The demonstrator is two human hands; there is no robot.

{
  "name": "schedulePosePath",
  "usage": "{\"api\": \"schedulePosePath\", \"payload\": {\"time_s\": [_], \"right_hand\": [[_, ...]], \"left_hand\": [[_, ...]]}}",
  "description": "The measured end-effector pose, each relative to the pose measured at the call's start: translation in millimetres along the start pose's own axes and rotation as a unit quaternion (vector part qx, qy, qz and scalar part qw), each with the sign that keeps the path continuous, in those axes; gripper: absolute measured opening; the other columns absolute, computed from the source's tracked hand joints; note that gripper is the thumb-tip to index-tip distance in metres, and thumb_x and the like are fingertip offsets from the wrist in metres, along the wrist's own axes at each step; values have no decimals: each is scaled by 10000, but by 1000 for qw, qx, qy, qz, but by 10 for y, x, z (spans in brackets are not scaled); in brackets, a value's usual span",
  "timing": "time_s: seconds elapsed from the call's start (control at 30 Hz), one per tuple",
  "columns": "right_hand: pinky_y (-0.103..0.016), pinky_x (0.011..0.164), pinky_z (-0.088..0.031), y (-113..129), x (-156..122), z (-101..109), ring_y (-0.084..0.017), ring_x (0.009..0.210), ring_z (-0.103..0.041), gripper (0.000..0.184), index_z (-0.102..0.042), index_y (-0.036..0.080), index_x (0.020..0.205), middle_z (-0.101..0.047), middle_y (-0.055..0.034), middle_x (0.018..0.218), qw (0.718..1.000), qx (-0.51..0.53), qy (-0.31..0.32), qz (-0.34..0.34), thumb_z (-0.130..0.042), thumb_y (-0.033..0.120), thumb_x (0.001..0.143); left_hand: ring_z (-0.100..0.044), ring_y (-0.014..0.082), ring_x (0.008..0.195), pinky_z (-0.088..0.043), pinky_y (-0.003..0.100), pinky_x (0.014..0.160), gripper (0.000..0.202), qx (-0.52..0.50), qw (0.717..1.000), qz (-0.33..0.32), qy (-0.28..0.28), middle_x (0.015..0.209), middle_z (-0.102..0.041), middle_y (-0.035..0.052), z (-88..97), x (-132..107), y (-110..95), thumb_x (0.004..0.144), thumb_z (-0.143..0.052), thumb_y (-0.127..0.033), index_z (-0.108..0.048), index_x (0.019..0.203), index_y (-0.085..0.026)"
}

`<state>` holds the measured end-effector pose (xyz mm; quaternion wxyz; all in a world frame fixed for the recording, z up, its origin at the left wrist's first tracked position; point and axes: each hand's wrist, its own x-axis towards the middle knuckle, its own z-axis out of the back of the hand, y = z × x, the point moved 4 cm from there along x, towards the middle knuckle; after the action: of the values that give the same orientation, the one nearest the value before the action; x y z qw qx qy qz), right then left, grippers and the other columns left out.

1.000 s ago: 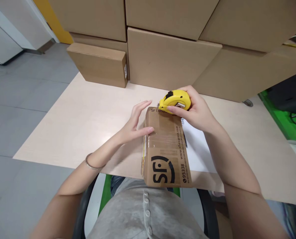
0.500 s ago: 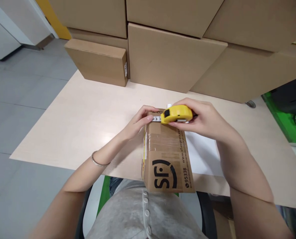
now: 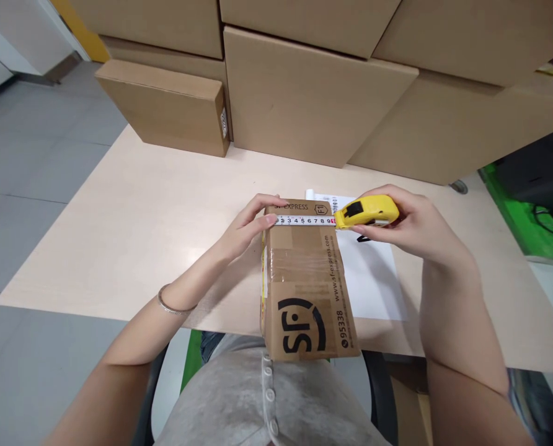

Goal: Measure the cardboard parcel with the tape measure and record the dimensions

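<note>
A brown SF Express cardboard box (image 3: 304, 263) lies in front of me, its near end overhanging the table's front edge. My right hand (image 3: 404, 223) grips a yellow tape measure (image 3: 369, 211) just past the box's right edge. From its case the white blade (image 3: 304, 221) runs across the top of the box, with the numbers up to about 9 and a red mark showing. My left hand (image 3: 251, 226) pinches the blade's end at the box's left edge, thumb on top; the very tip is hidden under it.
White paper (image 3: 374, 279) lies on the table (image 3: 141, 248), partly under the box. A flat carton (image 3: 165, 108) stands at the back left, beside a wall of large cardboard boxes (image 3: 295, 99). Black equipment on a green surface (image 3: 532, 210) is at the right.
My right hand has drawn the tape case to the right, so a longer stretch of blade now spans the box. My left hand stays at the left edge. The view has shifted slightly.
</note>
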<state>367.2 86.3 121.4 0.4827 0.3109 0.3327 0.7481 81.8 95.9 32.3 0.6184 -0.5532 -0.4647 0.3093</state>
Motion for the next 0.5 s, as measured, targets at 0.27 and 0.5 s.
{"api": "schedulePosePath", "payload": {"time_s": [0.27,0.5], "right_hand": [[-374,653,-508,271,-15,12,-223,763,-660,309,-721,293,984,-739,-25,928,998,-45,3,44,-897,470,803],[-372,727,-513,660,307,-498,-241,818,-704,336,-711,253,1032,-768,-39,962,985,-92,65,130,-807,527,863]], "left_hand": [[-681,295,1234,-536,525,1084,434,-8,1000,-29,9,1287,-744,52,32,10,56,950,-648,-671,-710,1217,-335],[-663,310,1316,-484,546,1190,556,9,998,-63,19,1334,-745,79,53,37,108,990,-529,-748,-715,1261,-299]]}}
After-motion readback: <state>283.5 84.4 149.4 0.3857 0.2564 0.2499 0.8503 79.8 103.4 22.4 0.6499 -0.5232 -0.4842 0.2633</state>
